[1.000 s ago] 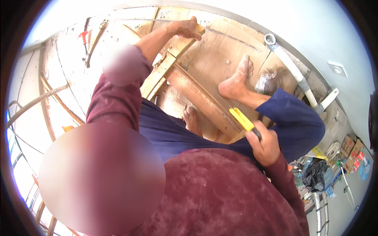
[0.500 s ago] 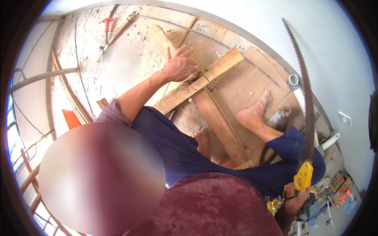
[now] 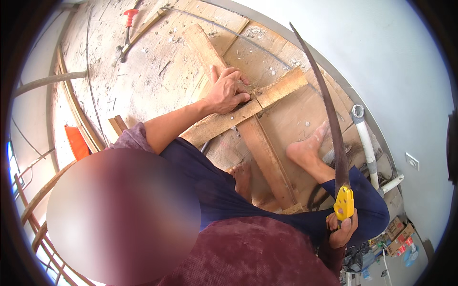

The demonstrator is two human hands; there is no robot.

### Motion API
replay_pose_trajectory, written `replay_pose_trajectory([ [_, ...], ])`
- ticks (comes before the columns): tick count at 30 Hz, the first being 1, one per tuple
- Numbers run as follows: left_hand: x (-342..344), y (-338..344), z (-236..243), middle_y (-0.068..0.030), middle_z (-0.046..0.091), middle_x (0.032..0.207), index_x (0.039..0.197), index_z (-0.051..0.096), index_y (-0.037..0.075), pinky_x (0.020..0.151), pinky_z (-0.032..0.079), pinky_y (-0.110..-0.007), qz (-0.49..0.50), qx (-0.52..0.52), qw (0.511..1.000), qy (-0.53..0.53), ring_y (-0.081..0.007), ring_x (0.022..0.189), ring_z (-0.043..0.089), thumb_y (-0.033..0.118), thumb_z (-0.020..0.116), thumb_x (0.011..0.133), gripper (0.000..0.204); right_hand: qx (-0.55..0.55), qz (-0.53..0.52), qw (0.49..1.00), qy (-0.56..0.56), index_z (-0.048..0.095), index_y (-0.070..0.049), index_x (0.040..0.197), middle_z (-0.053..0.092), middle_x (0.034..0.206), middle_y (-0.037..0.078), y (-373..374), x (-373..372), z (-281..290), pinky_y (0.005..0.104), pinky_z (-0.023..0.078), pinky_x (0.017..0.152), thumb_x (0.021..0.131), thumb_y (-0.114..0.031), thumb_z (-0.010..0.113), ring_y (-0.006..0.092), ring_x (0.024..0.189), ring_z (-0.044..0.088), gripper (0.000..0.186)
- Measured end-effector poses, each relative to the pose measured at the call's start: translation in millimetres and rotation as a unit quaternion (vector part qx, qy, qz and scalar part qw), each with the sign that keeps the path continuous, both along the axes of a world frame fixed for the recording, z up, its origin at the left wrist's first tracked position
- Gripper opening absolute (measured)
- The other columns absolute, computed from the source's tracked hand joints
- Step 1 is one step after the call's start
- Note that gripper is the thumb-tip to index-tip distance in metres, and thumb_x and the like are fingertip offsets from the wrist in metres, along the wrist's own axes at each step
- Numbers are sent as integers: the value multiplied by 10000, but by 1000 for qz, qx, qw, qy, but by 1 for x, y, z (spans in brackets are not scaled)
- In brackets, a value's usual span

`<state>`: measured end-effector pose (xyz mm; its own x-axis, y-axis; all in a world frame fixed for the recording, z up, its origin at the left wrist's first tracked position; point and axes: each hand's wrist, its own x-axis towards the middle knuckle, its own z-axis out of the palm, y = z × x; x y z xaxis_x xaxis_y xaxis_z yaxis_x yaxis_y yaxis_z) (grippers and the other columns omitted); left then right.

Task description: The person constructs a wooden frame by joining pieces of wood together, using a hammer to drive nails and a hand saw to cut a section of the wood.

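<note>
A pale wooden plank (image 3: 282,89) lies across a longer board (image 3: 268,159) on the floor, and a thin dark line crosses it where they meet. My left hand (image 3: 228,90) is down on the crossing plank at that spot, its fingers curled against the far edge and partly hidden. On the right, my right hand (image 3: 342,229) grips a hand saw (image 3: 329,109) by its yellow handle. The long, dark toothed blade points up and away, clear of the wood. My bare feet are beside the long board.
A hammer (image 3: 128,29) with a red grip lies far left beside a thin wood strip. White plastic pipes (image 3: 366,143) run along the wall at right. Cardboard, grit and chips cover the floor. An orange piece (image 3: 77,142) and long strips are at left; boxes (image 3: 400,237) stand lower right.
My left hand has come down from above the wood onto the crossing plank, covering the dark debris there. The saw in my right hand has swung left, closer to the planks.
</note>
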<state>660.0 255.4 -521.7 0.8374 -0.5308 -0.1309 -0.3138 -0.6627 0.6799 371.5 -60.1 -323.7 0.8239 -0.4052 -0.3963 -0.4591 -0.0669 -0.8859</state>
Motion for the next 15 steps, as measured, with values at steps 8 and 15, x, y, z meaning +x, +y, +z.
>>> replay_pose_trajectory([
  [8, 41, -21, 21, -171, 618, 1003, 980, 633, -4, 936, 404, -504, 106, -12, 994, -36, -282, 976, 580, 296, 575, 888, 319, 80, -13, 996, 47, 488, -13, 1004, 398, 564, 6, 28, 12, -21, 252, 377, 482, 936, -423, 470, 91, 455, 369, 416],
  [15, 94, -70, 80, -237, 554, 1190, 1194, 527, -29, 947, 416, -443, 77, -131, 988, -34, -348, 1089, 546, 456, 458, 951, 547, 184, -194, 955, 127, 450, -40, 1123, 409, 538, 42, -32, -69, 67, 344, 526, 519, 999, -471, 265, 155, 399, 434, 485],
])
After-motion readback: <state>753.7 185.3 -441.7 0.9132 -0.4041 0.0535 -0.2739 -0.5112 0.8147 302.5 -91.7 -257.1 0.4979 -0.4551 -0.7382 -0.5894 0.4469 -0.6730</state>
